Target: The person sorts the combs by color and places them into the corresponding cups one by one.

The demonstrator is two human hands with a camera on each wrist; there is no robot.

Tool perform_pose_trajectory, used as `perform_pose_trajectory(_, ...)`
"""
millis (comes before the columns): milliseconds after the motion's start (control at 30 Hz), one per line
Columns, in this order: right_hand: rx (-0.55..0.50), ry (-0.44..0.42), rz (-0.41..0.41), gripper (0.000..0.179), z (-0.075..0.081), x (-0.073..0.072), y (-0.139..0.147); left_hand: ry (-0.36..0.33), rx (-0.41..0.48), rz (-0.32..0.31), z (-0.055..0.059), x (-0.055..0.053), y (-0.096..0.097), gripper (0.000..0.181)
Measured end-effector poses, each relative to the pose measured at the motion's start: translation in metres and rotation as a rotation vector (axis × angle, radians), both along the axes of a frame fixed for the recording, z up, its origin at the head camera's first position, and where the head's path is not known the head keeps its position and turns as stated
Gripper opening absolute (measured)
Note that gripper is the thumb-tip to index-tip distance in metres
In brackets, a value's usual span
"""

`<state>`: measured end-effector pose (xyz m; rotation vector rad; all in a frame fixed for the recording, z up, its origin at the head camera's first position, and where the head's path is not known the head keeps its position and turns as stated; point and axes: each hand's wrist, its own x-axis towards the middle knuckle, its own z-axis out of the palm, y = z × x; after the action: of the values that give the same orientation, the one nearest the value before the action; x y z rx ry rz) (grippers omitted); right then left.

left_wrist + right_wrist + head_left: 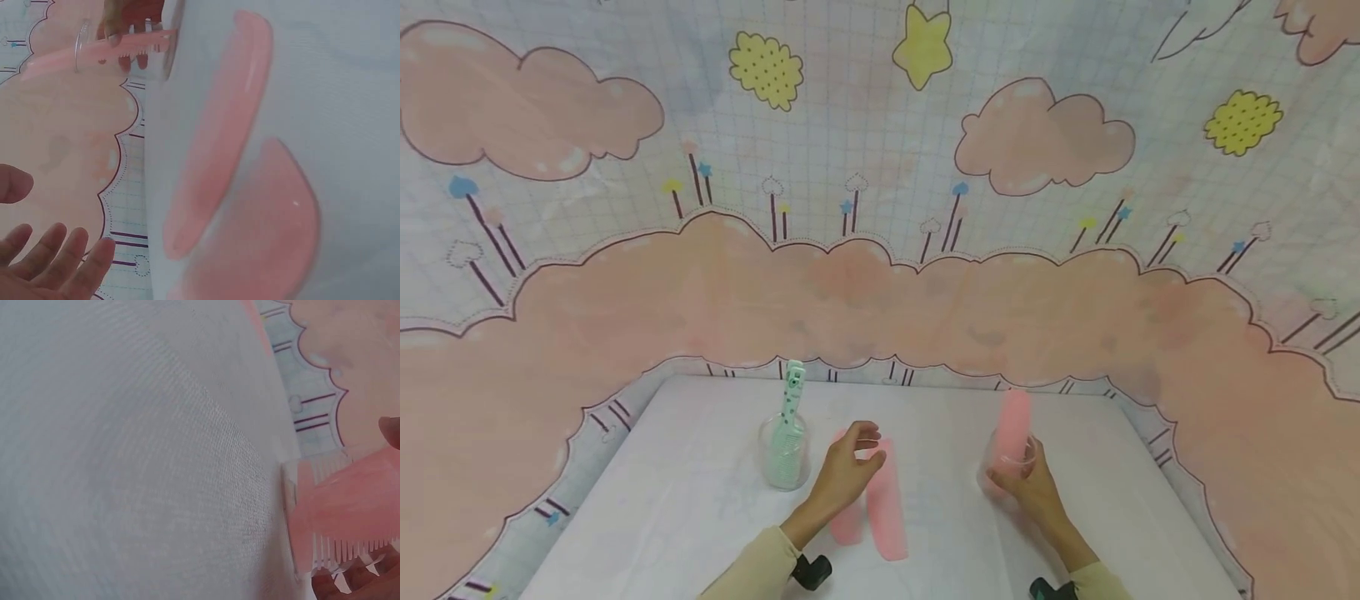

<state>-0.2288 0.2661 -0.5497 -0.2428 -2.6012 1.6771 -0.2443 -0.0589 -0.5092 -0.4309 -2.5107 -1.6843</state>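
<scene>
My right hand [1028,479] grips a clear cup [987,479] at the right of the table. A pink comb [1013,425] stands upright in that cup; its teeth show along the edge in the right wrist view. My left hand [847,467] hovers with loosely spread fingers and holds nothing. Below it lie two smooth pink pieces on the table: a long narrow one [222,137] and a broader one [262,231]. In the head view the hand and forearm partly cover the left piece [847,525], while the right piece [887,508] shows more fully.
A second clear cup [767,467] stands at the left with a green dotted-handled comb [792,400] leaning in it. The table has a white cover [685,467]. Behind hangs a cloth backdrop [850,308] with clouds and stars. Black wrist devices [812,572] sit at both cuffs.
</scene>
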Motion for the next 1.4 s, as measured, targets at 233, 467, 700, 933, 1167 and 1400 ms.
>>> perform_pose_trajectory(233, 0.017, -0.013, -0.004, 0.104, -0.002, -0.001, 0.002, -0.068, 0.004, -0.034, -0.006, 0.006, -0.008, 0.041)
perform_pose_trajectory(467, 0.001, -0.010, -0.001, 0.104, 0.000, -0.001, 0.000, -0.138, -0.038, -0.054, -0.015, 0.011, -0.012, 0.051)
perform_pose_trajectory(700, -0.024, -0.006, 0.007, 0.104, 0.001, -0.001, -0.001, -0.205, 0.011, -0.048, -0.021, 0.013, -0.018, 0.058)
perform_pose_trajectory(933, 0.005, 0.041, 0.021, 0.101, -0.001, 0.001, -0.001, -0.321, 0.082, -0.106, -0.019, 0.018, -0.019, 0.068)
perform_pose_trajectory(1167, 0.039, 0.040, 0.005, 0.101, -0.003, 0.001, -0.002, -0.348, 0.069, -0.093, -0.019, 0.017, -0.014, 0.070)
perform_pose_trajectory(1400, 0.071, 0.046, -0.012, 0.099, -0.002, 0.002, -0.003, -0.314, 0.076, -0.078, -0.025, 0.010, -0.006, 0.068)
